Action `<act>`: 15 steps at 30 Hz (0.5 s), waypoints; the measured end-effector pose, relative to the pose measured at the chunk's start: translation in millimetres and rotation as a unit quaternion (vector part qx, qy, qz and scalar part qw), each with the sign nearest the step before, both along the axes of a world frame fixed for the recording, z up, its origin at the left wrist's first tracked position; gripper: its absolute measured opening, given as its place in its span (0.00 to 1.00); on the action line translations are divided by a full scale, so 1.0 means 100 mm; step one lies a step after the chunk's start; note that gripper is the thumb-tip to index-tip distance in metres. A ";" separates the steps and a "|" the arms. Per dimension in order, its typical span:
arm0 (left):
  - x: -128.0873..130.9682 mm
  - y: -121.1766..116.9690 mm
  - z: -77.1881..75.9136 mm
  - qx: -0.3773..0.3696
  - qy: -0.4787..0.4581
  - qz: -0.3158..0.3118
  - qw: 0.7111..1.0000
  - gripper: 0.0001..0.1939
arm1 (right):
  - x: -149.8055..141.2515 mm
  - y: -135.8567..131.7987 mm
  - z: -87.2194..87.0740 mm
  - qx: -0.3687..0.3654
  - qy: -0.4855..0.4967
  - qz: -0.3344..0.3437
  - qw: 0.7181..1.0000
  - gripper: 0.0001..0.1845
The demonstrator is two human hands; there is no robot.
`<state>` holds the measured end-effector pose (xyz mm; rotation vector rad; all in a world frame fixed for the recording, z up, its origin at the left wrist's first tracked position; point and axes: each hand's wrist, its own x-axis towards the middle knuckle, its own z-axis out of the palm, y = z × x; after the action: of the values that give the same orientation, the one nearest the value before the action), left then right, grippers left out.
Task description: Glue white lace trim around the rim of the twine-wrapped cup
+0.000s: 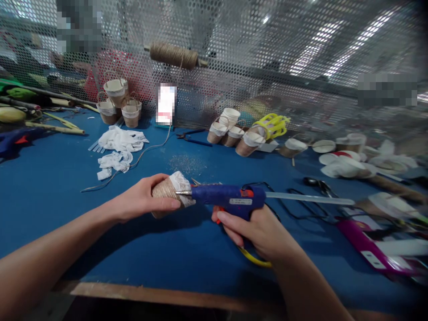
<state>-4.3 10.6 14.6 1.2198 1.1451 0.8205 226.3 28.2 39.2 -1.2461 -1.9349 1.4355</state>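
Note:
My left hand (147, 196) is wrapped round a small twine-covered cup (165, 189) with white lace at its rim. The cup lies tilted on its side above the blue table (133, 254), its lace end towards the right. In my right hand (257, 232) is a blue hot glue gun (217, 196), a finger at its orange trigger. A long translucent glue stick (310, 197) sticks out of the gun's back. The metal nozzle points left at the lace edge; whether it touches, I cannot tell. A yellow loop (256, 259) shows beneath my right hand.
Twine-covered cups (115, 91) stand at the back left, others (230, 129) at the back middle. White lace (122, 139), pliers (195, 137) and a phone (166, 103) lie between. A twine roll (174, 55) hangs on the mesh. Cables and a purple power strip (371, 247) crowd the right.

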 end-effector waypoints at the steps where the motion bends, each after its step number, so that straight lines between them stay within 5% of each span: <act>1: 0.00 0.00 0.00 0.007 0.009 0.001 1.000 0.29 | 0.00 0.00 0.00 -0.002 0.000 0.000 1.000 0.10; 15: -0.02 0.00 -0.01 0.073 0.092 0.002 0.993 0.30 | 0.01 0.04 -0.08 -0.027 0.041 0.008 0.999 0.11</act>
<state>-6.7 10.4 13.2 1.4383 1.2527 0.8192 227.7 31.9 31.6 -1.1786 -1.8684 1.5331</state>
